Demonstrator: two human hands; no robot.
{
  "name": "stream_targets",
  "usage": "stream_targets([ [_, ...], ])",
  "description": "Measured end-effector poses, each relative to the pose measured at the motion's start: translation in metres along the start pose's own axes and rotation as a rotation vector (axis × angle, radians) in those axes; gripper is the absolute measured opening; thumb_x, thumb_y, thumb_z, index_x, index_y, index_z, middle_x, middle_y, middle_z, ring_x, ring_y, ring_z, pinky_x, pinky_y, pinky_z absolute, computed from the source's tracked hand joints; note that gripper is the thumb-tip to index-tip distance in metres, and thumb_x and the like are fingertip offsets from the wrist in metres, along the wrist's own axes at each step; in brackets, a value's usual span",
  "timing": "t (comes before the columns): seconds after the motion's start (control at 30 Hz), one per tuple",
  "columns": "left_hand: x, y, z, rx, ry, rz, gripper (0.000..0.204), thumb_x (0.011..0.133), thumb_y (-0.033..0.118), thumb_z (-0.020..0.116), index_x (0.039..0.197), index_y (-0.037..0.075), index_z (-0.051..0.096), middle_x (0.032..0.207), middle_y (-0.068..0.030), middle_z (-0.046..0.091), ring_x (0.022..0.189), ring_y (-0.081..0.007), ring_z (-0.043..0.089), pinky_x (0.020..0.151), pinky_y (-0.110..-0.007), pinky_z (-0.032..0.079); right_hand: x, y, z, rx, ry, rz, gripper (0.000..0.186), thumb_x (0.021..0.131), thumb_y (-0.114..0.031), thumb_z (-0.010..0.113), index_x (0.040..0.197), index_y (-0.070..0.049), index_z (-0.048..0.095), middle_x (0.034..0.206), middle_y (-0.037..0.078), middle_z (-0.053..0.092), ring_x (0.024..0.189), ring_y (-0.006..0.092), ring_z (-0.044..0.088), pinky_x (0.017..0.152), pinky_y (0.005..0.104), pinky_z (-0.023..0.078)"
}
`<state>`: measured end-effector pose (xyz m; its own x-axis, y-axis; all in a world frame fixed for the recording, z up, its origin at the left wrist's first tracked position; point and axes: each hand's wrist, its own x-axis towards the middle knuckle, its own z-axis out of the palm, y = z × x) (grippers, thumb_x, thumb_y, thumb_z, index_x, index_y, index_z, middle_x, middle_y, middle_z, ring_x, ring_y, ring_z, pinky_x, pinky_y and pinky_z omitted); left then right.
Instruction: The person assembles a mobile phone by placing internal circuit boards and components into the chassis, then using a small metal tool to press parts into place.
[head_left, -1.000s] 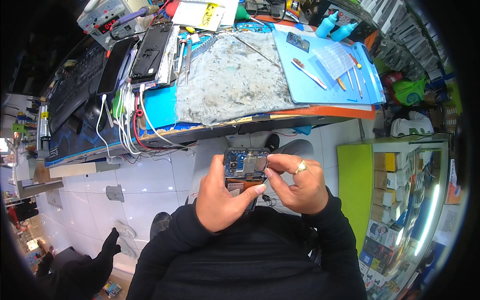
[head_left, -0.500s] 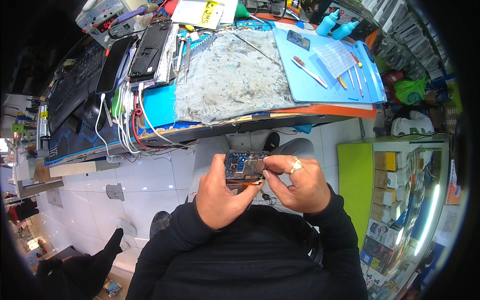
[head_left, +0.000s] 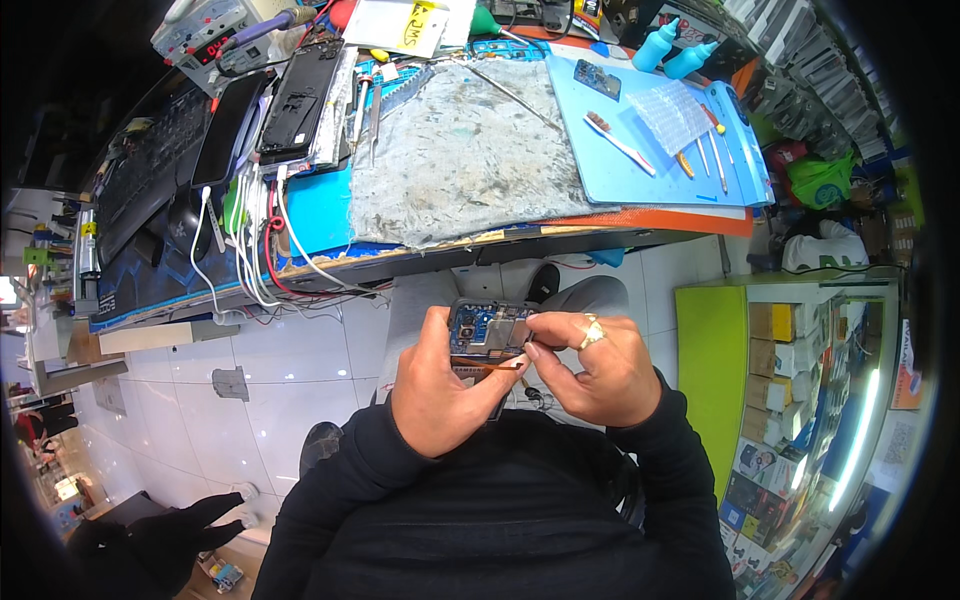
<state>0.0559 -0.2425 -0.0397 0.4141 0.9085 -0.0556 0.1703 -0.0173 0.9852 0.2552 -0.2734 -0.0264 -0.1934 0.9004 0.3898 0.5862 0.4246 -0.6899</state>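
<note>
Over my lap I hold an opened phone point(head_left: 492, 332), its blue circuit board and metal shield plates facing up. My left hand point(head_left: 437, 385) is closed around its left side and lower edge, the thumb lying along an orange-brown flex cable point(head_left: 500, 366) at the near edge. The fingertips of my right hand point(head_left: 597, 367), which wears a ring, pinch at the phone's right edge, close to the cable's end. Whether a small part sits between those fingertips is hidden. Below the phone a dark piece shows partly behind my left thumb.
Ahead is a workbench with a stained grey cloth point(head_left: 465, 150). A blue mat point(head_left: 640, 180) there bears a toothbrush point(head_left: 620, 145), a circuit board point(head_left: 597, 78) and bubble wrap point(head_left: 668, 115). Phones point(head_left: 300, 105) and white cables lie left. A glass cabinet point(head_left: 800, 420) stands right.
My left thumb and the flex cable under it have shifted very slightly. My right fingertips stay at the phone's right edge. At the lower left, a dark-clothed person's limb has moved.
</note>
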Motion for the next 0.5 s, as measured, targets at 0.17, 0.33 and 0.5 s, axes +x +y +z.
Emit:
stream_targets([
  [0.17, 0.0005, 0.0011, 0.0004, 0.003, 0.009, -0.003, 0.043, 0.087, 0.011, 0.084, 0.109, -0.003, 0.050, 0.098, -0.0193, 0.077, 0.091, -0.0254, 0.078, 0.072, -0.034, 0.062, -0.0002, -0.0004, 0.0012, -0.015, 0.001, -0.003, 0.025, 0.080, 0.005, 0.076, 0.103, 0.004, 0.067, 0.084, 0.015, 0.073, 0.063, 0.0302, 0.071, 0.057, 0.0376, 0.056],
  [0.33, 0.0000, -0.0010, 0.0006, -0.031, 0.025, -0.010, 0.041, 0.086, 0.011, 0.084, 0.107, -0.003, 0.051, 0.097, -0.0187, 0.077, 0.091, -0.0248, 0.078, 0.072, -0.033, 0.062, -0.0013, -0.0013, 0.0027, -0.004, 0.005, 0.016, 0.023, 0.081, 0.005, 0.076, 0.103, 0.003, 0.068, 0.085, 0.016, 0.073, 0.065, 0.0302, 0.072, 0.057, 0.0369, 0.056],
  [0.5, -0.0005, -0.0010, 0.0001, 0.000, 0.034, 0.000, 0.041, 0.086, 0.011, 0.084, 0.106, -0.003, 0.051, 0.097, -0.0183, 0.077, 0.090, -0.0241, 0.078, 0.071, -0.033, 0.062, -0.0037, -0.0020, 0.0038, 0.127, 0.016, 0.146, 0.017, 0.084, 0.004, 0.075, 0.100, 0.004, 0.068, 0.083, 0.016, 0.074, 0.071, 0.0288, 0.076, 0.062, 0.0343, 0.059],
])
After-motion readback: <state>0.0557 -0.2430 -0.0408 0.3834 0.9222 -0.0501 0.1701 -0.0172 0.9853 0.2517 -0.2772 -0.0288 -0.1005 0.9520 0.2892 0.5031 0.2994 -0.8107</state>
